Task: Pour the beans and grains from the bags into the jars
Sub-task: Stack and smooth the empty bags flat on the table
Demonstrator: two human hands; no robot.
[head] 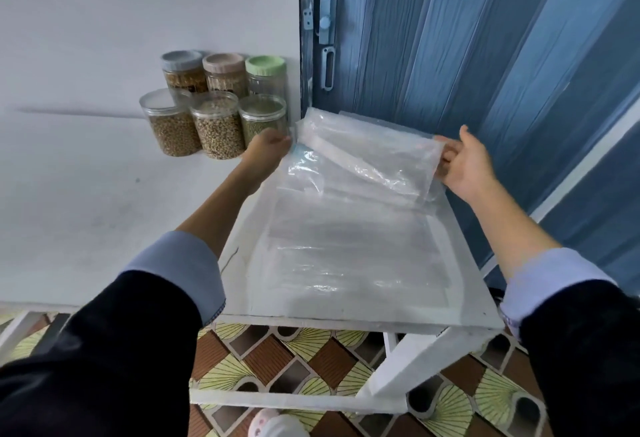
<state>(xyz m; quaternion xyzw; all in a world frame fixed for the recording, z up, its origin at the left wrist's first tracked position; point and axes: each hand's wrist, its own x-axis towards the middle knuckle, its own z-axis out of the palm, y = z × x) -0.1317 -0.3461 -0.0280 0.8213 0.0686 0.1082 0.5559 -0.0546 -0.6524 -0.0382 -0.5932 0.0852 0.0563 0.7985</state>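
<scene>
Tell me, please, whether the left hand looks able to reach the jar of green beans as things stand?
Probably yes. The left hand pinches the plastic bags right beside the green bean jar, with nothing between them; it would first have to let go of the bags.

Door: blue folding panels [450, 38] at the back right, with a grey latch [327, 17] and handle [327, 67].
Table: white [346, 324], its edge worn.
Floor: patterned tiles [277, 357], brown and yellow.
Foot: perhaps a pink-and-white slipper [273, 424].
</scene>
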